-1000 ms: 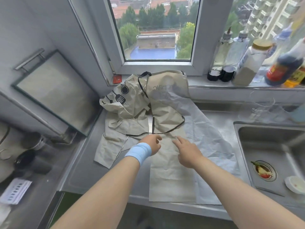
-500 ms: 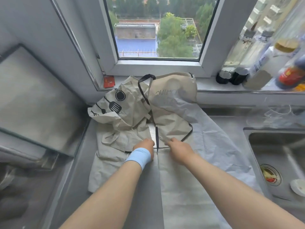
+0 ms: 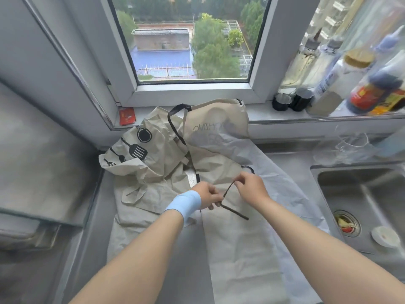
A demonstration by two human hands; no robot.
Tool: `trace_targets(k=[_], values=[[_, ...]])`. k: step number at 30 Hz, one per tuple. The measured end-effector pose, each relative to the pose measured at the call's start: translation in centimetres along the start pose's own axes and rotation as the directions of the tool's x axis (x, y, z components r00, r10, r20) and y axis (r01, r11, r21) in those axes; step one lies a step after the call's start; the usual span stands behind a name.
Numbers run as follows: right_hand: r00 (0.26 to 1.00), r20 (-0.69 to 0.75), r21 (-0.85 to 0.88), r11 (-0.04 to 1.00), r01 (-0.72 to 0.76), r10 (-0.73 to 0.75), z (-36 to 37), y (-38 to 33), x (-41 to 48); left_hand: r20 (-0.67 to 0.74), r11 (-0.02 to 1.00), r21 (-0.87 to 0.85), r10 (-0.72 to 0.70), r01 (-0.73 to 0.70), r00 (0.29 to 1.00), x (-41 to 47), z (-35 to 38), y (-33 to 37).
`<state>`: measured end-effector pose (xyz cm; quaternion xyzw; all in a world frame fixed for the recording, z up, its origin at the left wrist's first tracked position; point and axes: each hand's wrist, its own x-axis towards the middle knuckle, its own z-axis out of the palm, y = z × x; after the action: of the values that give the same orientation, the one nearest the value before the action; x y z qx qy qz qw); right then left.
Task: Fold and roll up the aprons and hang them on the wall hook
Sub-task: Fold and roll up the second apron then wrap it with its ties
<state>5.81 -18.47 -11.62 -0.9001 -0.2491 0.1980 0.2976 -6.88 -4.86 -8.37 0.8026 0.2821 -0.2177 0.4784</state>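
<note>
A beige apron point(image 3: 236, 249) lies flat along the steel counter, its bib point(image 3: 215, 119) leaning on the window sill. Its dark waist strap point(image 3: 229, 190) is lifted between both hands. My left hand point(image 3: 208, 195), with a blue wristband, grips the strap low down. My right hand point(image 3: 248, 183) pinches it higher up, and the loose end trails onto the fabric. A second beige apron point(image 3: 144, 159) with black utensil prints sits crumpled to the left, partly under the first.
A sink point(image 3: 359, 194) with a drain and a small white cup point(image 3: 382, 235) is at the right. Bottles and jars point(image 3: 333, 80) line the window sill. A small red packet point(image 3: 126, 116) rests on the sill. A steel panel point(image 3: 39, 163) stands at the left.
Both hands were resting on the apron near the strap; now they have picked the dark strap up off the fabric. The camera has moved closer to the counter.
</note>
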Motion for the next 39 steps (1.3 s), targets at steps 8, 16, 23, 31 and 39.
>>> trace_targets(k=[8, 16, 23, 31, 39], values=[[0.942, 0.331, -0.27, 0.95, 0.155, -0.06, -5.2, 4.9, -1.7, 0.149, 0.923, 0.385, -0.082, 0.018, 0.985, 0.9, 7.7, 6.6], [0.921, 0.334, -0.388, 0.862, 0.327, -0.199, -4.6, 8.8, -4.9, -0.016, 0.853, 0.514, -0.101, 0.095, 0.995, 0.9, 8.3, 6.1], [0.839, 0.499, -0.364, 0.827, 0.428, -0.215, -5.5, 11.2, -6.4, 0.163, 0.923, 0.357, -0.211, 0.142, 0.964, -0.8, 14.2, 6.2], [0.993, 0.071, -0.378, 0.919, 0.111, -0.091, -10.7, 15.6, -7.9, -0.206, 0.889, 0.423, -0.095, 0.176, 0.974, -0.8, 16.6, 9.1], [0.884, 0.121, -0.172, 0.887, -0.429, 0.451, -12.4, 20.4, -12.4, -0.089, 0.829, 0.533, -0.142, 0.167, 0.986, -2.1, 24.4, 8.5]])
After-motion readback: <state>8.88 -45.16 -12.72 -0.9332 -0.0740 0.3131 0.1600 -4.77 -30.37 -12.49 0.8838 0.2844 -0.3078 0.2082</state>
